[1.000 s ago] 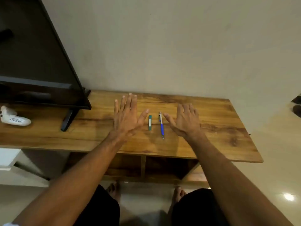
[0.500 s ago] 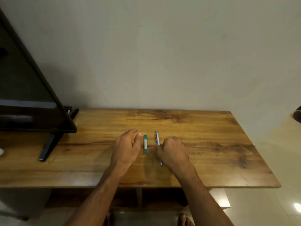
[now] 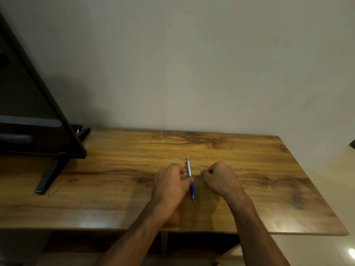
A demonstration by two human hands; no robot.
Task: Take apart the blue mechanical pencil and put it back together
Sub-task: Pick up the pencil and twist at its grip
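The blue mechanical pencil [image 3: 190,178] lies on the wooden table [image 3: 249,189], white clip end pointing away and metal tip toward me. My left hand [image 3: 171,184] sits just left of it with curled fingers, and its thumb and a fingertip pinch the barrel at its middle. My right hand [image 3: 220,178] is curled into a fist just right of the pencil, a small gap away, and I see nothing in it. A teal case [image 3: 173,164] is almost fully hidden under my left hand, with only its far end showing.
A black monitor [image 3: 28,112] on a slanted black stand [image 3: 50,175] fills the table's left end. The wall runs right behind the table. The table's front edge is close below my wrists, with open shelves underneath.
Both hands went from flat and spread to curled. My left hand slid right over the teal case to the pencil. My right hand drew back off the pencil to its right.
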